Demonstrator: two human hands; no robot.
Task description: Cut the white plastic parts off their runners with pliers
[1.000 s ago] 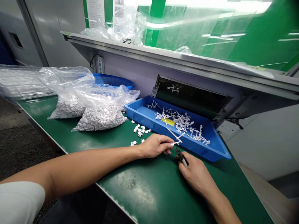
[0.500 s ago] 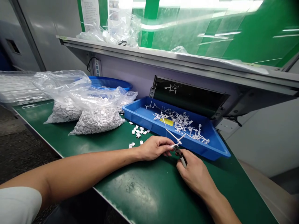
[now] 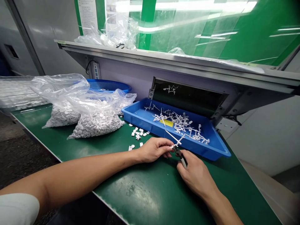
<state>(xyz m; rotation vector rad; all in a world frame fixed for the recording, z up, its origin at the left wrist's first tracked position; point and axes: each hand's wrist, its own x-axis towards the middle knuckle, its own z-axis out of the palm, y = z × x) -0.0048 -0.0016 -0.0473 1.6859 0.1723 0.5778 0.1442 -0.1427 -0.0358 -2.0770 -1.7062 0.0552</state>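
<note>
Between its thumb and fingers my left hand (image 3: pixel 156 149) pinches a white plastic sprue (image 3: pixel 175 138), whose thin branches stick up toward the tray. My right hand (image 3: pixel 196 171) is wrapped round a pair of cutting pliers (image 3: pixel 180 154) with dark jaws and a pale handle. The jaws touch or nearly touch the sprue close to my left fingertips; the exact contact is too small to make out. Several small white plastic pieces (image 3: pixel 138 133) lie on the green table beyond my left wrist. Just behind both hands, a blue tray (image 3: pixel 150 124) holds a heap of white sprues (image 3: pixel 182 122).
Clear bags of small white parts (image 3: pixel 97 123) stand on the table (image 3: pixel 131 190) to the left. Behind them is a blue basket (image 3: pixel 110 83); clear plastic packs (image 3: pixel 21 92) lie far left. A metal shelf (image 3: pixel 164 57) overhangs the back, above a dark panel (image 3: pixel 187 97).
The view has shifted slightly. Both hands, the sprue and the pliers keep nearly the same positions relative to each other.
</note>
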